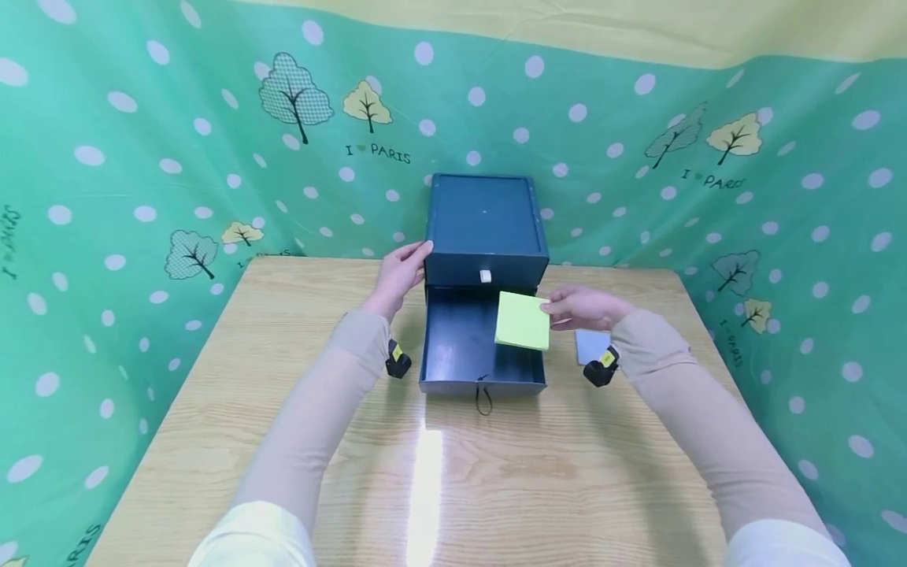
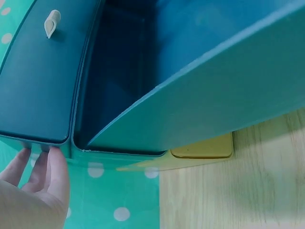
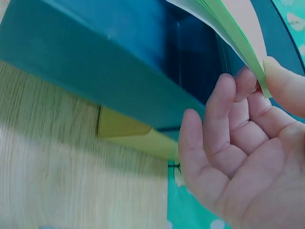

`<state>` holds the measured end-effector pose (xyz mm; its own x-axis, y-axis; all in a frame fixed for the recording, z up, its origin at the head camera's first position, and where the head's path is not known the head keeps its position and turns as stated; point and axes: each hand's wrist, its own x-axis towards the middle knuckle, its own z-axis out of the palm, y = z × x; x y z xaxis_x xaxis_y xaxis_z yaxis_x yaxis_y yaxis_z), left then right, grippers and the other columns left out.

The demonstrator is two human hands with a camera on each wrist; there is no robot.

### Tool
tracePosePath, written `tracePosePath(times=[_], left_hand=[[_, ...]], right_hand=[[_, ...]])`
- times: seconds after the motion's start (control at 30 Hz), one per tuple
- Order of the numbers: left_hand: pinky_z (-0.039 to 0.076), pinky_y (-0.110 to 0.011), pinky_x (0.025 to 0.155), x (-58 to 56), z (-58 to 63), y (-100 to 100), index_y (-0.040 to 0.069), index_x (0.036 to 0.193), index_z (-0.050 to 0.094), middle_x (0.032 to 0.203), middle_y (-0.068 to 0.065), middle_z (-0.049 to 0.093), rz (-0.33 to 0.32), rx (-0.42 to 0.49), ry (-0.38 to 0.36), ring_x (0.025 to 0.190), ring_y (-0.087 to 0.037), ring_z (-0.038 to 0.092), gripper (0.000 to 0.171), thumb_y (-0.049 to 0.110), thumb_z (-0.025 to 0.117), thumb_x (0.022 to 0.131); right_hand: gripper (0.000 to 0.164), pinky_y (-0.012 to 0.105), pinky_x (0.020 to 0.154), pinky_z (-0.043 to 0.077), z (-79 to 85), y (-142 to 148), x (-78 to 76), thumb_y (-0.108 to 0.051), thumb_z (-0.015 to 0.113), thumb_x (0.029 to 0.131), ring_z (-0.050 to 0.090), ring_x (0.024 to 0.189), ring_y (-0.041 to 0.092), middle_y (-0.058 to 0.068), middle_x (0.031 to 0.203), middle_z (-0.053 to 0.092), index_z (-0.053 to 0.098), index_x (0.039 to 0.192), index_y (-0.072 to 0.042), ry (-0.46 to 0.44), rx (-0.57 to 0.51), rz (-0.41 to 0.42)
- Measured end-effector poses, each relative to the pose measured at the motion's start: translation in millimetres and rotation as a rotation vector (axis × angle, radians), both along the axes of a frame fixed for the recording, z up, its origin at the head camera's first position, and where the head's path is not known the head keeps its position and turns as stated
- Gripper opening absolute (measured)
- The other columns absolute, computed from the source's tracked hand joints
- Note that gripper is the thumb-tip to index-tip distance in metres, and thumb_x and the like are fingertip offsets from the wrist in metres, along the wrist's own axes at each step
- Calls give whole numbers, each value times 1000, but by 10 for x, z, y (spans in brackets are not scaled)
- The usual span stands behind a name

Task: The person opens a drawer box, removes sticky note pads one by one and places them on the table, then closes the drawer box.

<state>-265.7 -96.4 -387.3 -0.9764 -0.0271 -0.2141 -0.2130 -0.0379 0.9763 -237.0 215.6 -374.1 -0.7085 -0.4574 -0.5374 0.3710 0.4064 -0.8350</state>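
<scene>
A dark blue drawer cabinet (image 1: pixel 485 213) stands at the back of the table, with its middle drawer (image 1: pixel 453 339) pulled far out. My right hand (image 1: pixel 583 307) pinches a yellow-green sticky note pad (image 1: pixel 523 323) by its right edge, between thumb and fingers. The pad is held tilted over the right part of the drawer; its layered sheets (image 3: pixel 233 31) show edge-on in the right wrist view. At the cabinet's left side, my left hand (image 1: pixel 398 277) touches the wall beside the closed top drawer (image 2: pixel 38 86), its fingertips (image 2: pixel 56 155) near the front edge.
A yellow bottom drawer (image 2: pixel 205 147) sits under the pulled-out one. To the right on the wooden table (image 1: pixel 489 480) lies a flat light-blue item (image 1: pixel 591 345), partly behind the right wrist camera (image 1: pixel 602 368). A loop pull (image 1: pixel 483 400) hangs from the drawer's front. Green dotted cloth (image 1: pixel 475 134) surrounds the table.
</scene>
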Motion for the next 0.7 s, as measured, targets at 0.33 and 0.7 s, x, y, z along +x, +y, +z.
tracePosePath(times=[0.33, 0.7], left_hand=[[44, -35, 106, -6, 48, 7, 8, 139, 48, 146, -8, 44, 6, 2, 2, 128, -24, 48, 55, 36, 59, 93], [43, -33, 107, 1, 57, -34, 9, 141, 45, 147, -6, 42, -11, -14, -19, 130, -23, 46, 57, 38, 58, 93]], right_hand=[[35, 50, 114, 28, -75, 299, -13, -13, 43, 101, 60, 92, 8, -6, 93, 62, 33, 126, 10, -17, -1, -9], [14, 40, 106, 41, -108, 633, 38, -13, 45, 100, 61, 91, 6, -7, 90, 63, 50, 106, -1, -5, 20, 25]])
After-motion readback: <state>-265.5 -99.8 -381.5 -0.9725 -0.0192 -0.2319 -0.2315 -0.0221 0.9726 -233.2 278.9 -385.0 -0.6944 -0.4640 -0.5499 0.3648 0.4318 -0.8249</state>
